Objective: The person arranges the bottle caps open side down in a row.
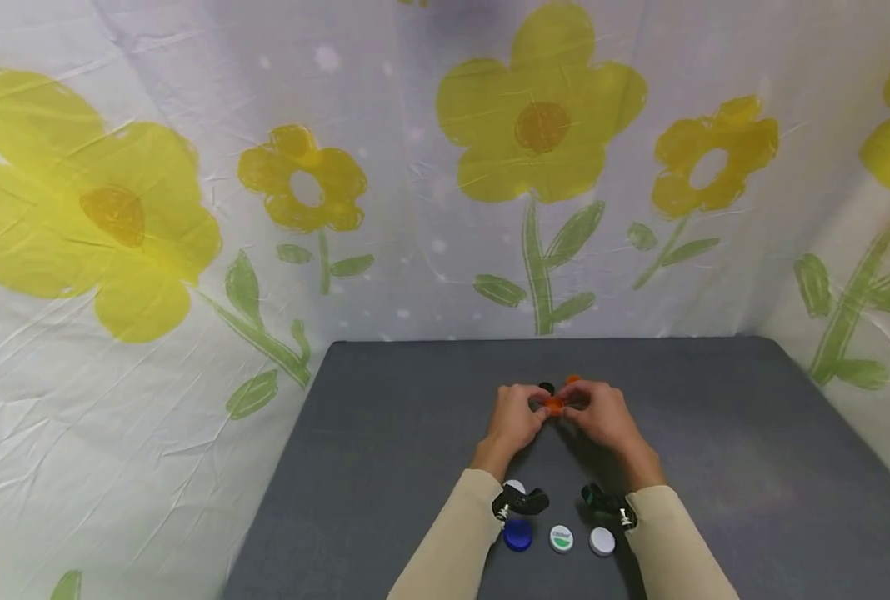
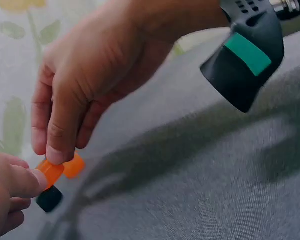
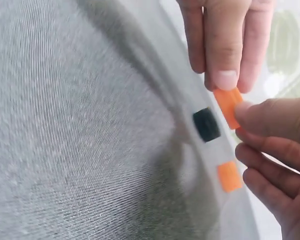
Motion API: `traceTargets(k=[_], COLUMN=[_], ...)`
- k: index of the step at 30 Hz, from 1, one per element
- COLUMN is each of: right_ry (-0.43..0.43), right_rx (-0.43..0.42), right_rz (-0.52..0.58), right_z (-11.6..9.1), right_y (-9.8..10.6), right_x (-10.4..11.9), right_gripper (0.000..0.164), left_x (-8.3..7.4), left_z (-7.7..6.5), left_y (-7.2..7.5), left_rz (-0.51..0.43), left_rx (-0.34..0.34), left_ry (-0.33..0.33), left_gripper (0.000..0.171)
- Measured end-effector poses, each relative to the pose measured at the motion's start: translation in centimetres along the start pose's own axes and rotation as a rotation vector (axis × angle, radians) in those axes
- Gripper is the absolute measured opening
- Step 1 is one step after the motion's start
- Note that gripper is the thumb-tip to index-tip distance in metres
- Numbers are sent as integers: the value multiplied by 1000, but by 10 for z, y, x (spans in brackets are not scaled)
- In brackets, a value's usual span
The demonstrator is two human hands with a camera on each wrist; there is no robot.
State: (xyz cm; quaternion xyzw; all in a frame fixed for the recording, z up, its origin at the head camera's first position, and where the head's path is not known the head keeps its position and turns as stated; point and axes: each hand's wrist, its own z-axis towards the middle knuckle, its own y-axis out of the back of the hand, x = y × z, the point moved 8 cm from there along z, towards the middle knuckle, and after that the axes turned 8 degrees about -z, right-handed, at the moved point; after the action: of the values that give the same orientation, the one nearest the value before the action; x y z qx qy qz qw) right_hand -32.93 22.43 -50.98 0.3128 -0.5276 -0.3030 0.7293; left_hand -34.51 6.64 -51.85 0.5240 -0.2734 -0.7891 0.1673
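Both hands meet at an orange bottle cap point(image 1: 554, 406) toward the far side of the table. My left hand point(image 1: 518, 412) pinches it from the left between thumb and fingertips, and my right hand point(image 1: 601, 410) pinches its opposite side. The right wrist view shows the orange cap point(image 3: 227, 106) side-on between the thumbs and fingertips. Just beyond the hands stand a black cap point(image 1: 547, 387) and, to its right, a second orange cap point(image 1: 573, 379). In the left wrist view, the black cap point(image 2: 49, 199) and second orange cap point(image 2: 74, 166) appear close beside the held one.
Nearer the body lie a blue cap point(image 1: 518, 535), a white cap with a green label point(image 1: 561, 538) and a plain white cap point(image 1: 602, 542). Another white cap point(image 1: 515, 485) is partly covered by the left wrist camera. A flowered cloth point(image 1: 415, 250) hangs behind the dark grey table point(image 1: 385, 433).
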Motion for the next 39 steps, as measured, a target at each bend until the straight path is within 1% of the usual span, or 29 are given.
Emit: traceTargets(k=[3,7,12,16,18,21,23,25,27,32,35,39], right_ry=[-5,-5,-10,7,18,27,24,14,2,-23,-32,-62], right_rx=[-26,-57,-67,-74,-82,-95,-101,-103,-102,-114,-125,-120], right_rz=[15,24,52,65,79,98,107,105,103,99,104,127], right_z=[-7,-15,-21,-27,-32,-41,-48,-53,-59,-72,-77,-81], right_y=[6,14,23,31,34,36,36,35,34,30,26,19], right_x=[7,18,34,48,55,63,68,72,76,83,83,80], right_gripper=[18,18,22,26,26,26,27,27,28,27,26,25], left_x=[-10,-23,-35,-44,-46,-49,-52,-54,-56,-56,-54,-53], left_z=[-6,-12,-22,-30,-35,-44,-51,-57,-64,-78,-85,-93], left_y=[10,23,42,57,62,68,72,76,79,83,83,84], left_rz=[8,-2,-54,-99,-117,-147,-148,-141,-137,-166,-188,-202], left_rx=[-4,-12,-34,-45,-42,-35,-30,-26,-14,11,-16,-73], left_ry=[-9,-40,-73,-97,-90,-91,-92,-115,-123,-138,-158,-207], left_gripper=[19,21,22,22,22,22,22,22,22,24,26,27])
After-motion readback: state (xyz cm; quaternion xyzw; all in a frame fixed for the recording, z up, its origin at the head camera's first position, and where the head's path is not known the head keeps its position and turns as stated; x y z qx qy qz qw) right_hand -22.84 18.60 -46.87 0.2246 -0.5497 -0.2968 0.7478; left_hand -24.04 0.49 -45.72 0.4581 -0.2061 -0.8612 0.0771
